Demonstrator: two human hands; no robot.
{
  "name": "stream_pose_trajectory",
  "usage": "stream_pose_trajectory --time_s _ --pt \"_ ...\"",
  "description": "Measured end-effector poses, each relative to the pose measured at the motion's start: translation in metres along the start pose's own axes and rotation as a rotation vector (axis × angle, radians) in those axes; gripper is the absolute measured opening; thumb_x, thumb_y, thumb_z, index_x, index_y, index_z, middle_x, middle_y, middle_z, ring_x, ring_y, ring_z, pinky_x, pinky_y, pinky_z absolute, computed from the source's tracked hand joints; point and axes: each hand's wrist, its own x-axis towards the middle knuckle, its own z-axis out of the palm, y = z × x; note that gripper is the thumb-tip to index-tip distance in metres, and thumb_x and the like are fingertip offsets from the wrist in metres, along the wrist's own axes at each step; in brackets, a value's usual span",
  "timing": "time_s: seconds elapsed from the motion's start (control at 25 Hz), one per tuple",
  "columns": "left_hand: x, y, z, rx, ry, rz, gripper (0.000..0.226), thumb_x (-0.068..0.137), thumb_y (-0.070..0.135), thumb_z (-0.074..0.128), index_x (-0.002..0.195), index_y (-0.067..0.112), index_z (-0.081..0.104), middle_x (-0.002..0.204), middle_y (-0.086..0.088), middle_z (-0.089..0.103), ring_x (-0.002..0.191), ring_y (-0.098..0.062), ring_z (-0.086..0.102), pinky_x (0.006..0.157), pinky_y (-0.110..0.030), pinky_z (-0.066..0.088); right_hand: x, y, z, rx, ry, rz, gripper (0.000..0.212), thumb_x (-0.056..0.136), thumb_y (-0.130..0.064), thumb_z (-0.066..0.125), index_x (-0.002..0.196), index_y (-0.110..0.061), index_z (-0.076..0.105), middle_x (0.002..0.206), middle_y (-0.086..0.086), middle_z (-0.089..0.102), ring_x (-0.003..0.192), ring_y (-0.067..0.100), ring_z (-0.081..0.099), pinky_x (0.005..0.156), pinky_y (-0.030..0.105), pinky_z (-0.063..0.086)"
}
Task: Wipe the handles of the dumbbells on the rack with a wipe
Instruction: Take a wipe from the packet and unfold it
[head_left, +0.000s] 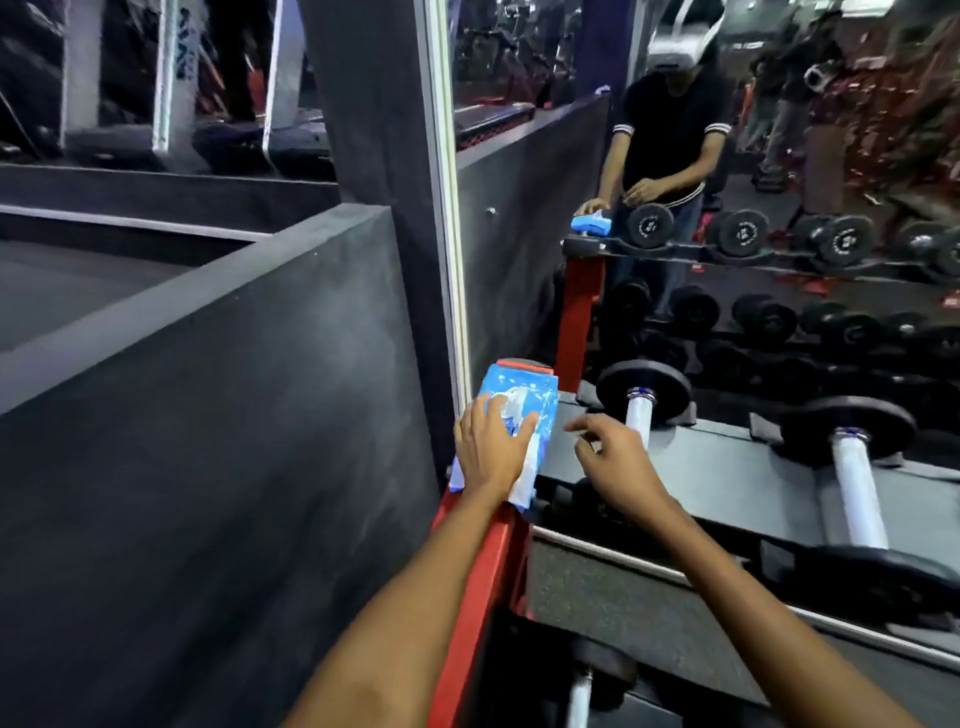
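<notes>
The left hand (491, 449) lies flat, fingers straight, pressing on a blue pack of wipes (519, 410) that sits on the red end frame (480, 582) of the dumbbell rack (727, 483), beside the mirror (727, 156). The right hand (615, 467) hovers just to the right of the pack above the top shelf, fingers loosely curled and holding nothing. Two dumbbells lie on that shelf, the nearer dumbbell (644, 392) just beyond the right hand and a second dumbbell (857, 467) farther right, each with a pale handle.
</notes>
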Motion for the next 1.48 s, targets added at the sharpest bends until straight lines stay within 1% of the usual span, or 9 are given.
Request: stream_pose_trajectory --time_s 0.2,0.56,0.84,1.04,1.16,1.24,1.32,1.4,1.48 --pt "-0.004 -0.019 0.017 -0.295 0.192 -0.107 0.057 0.089 0.043 0.033 0.122 0.007 0.062 0.129 -0.005 0.061 0.119 -0.022 0.055 0.102 -0.037 0.042 0.054 0.017 0.028 -0.082 -0.138 -0.084 0.027 0.087 -0.001 0.05 0.108 -0.002 0.067 0.111 0.01 0.067 0.103 0.023 0.061 0.086 0.019 0.039" --pt "-0.004 -0.031 0.04 -0.224 0.322 -0.013 0.048 0.097 0.024 0.033 0.13 -0.001 0.057 0.133 -0.013 0.059 0.128 -0.014 0.042 0.108 -0.015 0.021 0.1 0.012 0.063 -0.239 -0.407 -0.202 0.028 0.085 -0.024 0.065 0.109 -0.011 0.064 0.108 0.005 0.06 0.101 0.02 0.054 0.086 0.032 0.042" --pt "-0.006 -0.034 0.044 -0.191 0.326 0.004 0.046 0.098 0.025 0.033 0.131 0.003 0.057 0.135 -0.008 0.058 0.128 -0.017 0.046 0.108 -0.023 0.026 0.108 0.017 0.062 -0.085 -0.244 -0.056 0.016 0.082 0.008 0.047 0.082 -0.006 0.055 0.087 0.014 0.062 0.082 0.026 0.055 0.065 0.029 0.034" --pt "-0.006 -0.034 0.041 -0.163 0.295 0.009 0.05 0.1 0.033 0.031 0.132 0.005 0.057 0.138 -0.006 0.056 0.13 -0.022 0.047 0.109 -0.028 0.028 0.105 0.02 0.053 0.054 -0.281 -0.027 0.019 0.083 -0.002 0.063 0.101 -0.004 0.059 0.084 0.004 0.057 0.078 0.017 0.051 0.061 0.022 0.034" --pt "-0.01 -0.03 0.03 -0.079 0.207 0.064 0.071 0.1 0.055 0.012 0.133 0.01 0.057 0.143 -0.007 0.052 0.134 -0.025 0.044 0.111 -0.039 0.032 0.104 0.027 0.049 0.152 -0.14 0.11 0.022 0.08 0.003 0.062 0.099 -0.008 0.064 0.084 0.003 0.058 0.079 0.018 0.052 0.069 0.025 0.045" --pt "-0.01 -0.027 0.019 0.003 0.017 0.058 0.094 0.088 0.07 -0.008 0.14 0.019 0.051 0.153 -0.003 0.039 0.143 -0.023 0.03 0.117 -0.04 0.022 0.099 0.028 0.041 0.284 -0.088 0.179 0.021 0.079 0.006 0.06 0.096 -0.005 0.063 0.077 0.001 0.056 0.075 0.019 0.054 0.078 0.035 0.053" --pt "-0.003 -0.022 0.007 0.115 -0.201 -0.006 0.104 0.076 0.078 -0.019 0.148 0.027 0.036 0.16 0.002 0.021 0.148 -0.017 0.012 0.12 -0.041 0.009 0.092 0.026 0.03 0.324 -0.064 0.186 0.017 0.08 0.006 0.059 0.093 -0.004 0.063 0.076 0.002 0.057 0.07 0.016 0.056 0.074 0.027 0.056" --pt "0.006 -0.008 -0.008 0.185 -0.381 -0.09 0.078 0.092 0.068 -0.001 0.152 0.026 0.025 0.163 0.003 0.01 0.149 -0.015 0.002 0.119 -0.044 0.0 0.082 0.019 0.013 0.351 -0.025 0.18 0.018 0.078 0.004 0.061 0.082 -0.013 0.062 0.079 0.005 0.061 0.073 0.019 0.06 0.069 0.022 0.056" --pt "0.011 0.016 -0.027 0.172 -0.401 -0.105 0.058 0.103 0.049 0.025 0.152 0.017 0.025 0.162 -0.003 0.012 0.149 -0.019 0.005 0.119 -0.043 0.004 0.07 0.013 -0.007 0.427 -0.01 0.191 0.023 0.077 0.003 0.061 0.076 -0.02 0.06 0.084 0.009 0.064 0.081 0.027 0.063 0.078 0.038 0.057"
